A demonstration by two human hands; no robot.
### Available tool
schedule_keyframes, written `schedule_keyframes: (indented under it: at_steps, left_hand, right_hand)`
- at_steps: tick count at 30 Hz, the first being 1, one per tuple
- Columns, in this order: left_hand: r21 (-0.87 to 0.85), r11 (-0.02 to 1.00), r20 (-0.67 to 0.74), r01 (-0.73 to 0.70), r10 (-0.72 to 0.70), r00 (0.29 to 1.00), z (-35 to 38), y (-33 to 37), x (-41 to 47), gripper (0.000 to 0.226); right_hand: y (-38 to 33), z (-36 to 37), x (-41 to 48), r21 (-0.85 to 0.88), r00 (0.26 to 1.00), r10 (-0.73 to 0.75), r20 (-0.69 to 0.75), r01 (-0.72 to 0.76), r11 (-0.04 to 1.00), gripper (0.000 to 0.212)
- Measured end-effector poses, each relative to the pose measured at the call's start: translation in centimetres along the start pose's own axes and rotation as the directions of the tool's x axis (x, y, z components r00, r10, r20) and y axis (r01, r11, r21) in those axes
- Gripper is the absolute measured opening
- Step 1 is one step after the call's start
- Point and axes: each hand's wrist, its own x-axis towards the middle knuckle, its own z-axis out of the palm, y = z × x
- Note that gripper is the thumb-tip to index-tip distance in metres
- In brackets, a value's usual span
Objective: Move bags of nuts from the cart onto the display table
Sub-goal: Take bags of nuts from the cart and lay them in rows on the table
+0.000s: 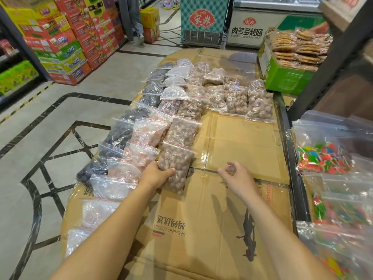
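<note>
A clear zip bag of brown nuts [177, 158] lies on the cardboard-covered display table [242, 148], at the near end of a column of similar nut bags [184, 132]. My left hand [156, 174] grips its lower left side, thumb on top. My right hand [236, 173] hovers just above the cardboard to the right of that bag, fingers loosely curled and holding nothing. The cart is not in view.
Rows of dark dried-fruit bags [121, 134] and pinkish bags [149, 132] fill the table's left side. More nut bags [236, 100] lie across the far end. A green box of bagged biscuits [282, 77] stands far right. Candy bags [327, 156] sit on the right-hand shelf.
</note>
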Motion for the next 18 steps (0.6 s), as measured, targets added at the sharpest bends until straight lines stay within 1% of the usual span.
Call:
schedule_keyframes:
  at_steps: [2,5,7,9,11,15,18]
  left_hand:
    - [0.128,0.992,-0.03,-0.01,0.014,0.999,0.1,0.1,-0.5,0.048]
    - [0.266,0.963,-0.067,-0.05,0.07,0.995,0.4,0.6,-1.9,0.047]
    - [0.386,0.919,-0.081,-0.084,0.125,0.989,0.5,1.0,-3.2,0.047]
    - [0.527,0.839,-0.059,-0.137,0.196,0.979,0.6,1.6,-4.8,0.047]
    - [0.638,0.742,-0.008,-0.204,0.271,0.963,0.6,2.4,-6.4,0.051]
    - [0.761,0.56,0.107,-0.328,0.39,0.915,1.9,4.8,-10.3,0.064]
    - [0.801,0.447,0.179,-0.399,0.458,0.871,4.0,6.6,-13.9,0.068]
  right_hand:
    - [-0.2,-0.1,-0.4,-0.089,0.999,-0.028,0.031,0.03,0.996,0.064]
    - [-0.4,-0.5,-1.2,-0.23,0.997,-0.063,0.05,0.073,0.97,0.067]
    - [-0.5,-0.9,-2.1,-0.31,0.995,-0.082,0.06,0.096,0.946,0.067]
    - [-0.6,-1.4,-3.4,-0.37,0.993,-0.09,0.082,0.114,0.922,0.067]
    - [-0.5,-1.9,-5.0,-0.421,0.991,-0.095,0.097,0.127,0.898,0.066]
    - [0.4,-3.5,-8.1,-0.54,0.992,-0.1,0.079,0.127,0.832,0.066]
    - [1.6,-5.7,-10.7,-0.561,0.994,-0.099,0.035,0.102,0.821,0.069]
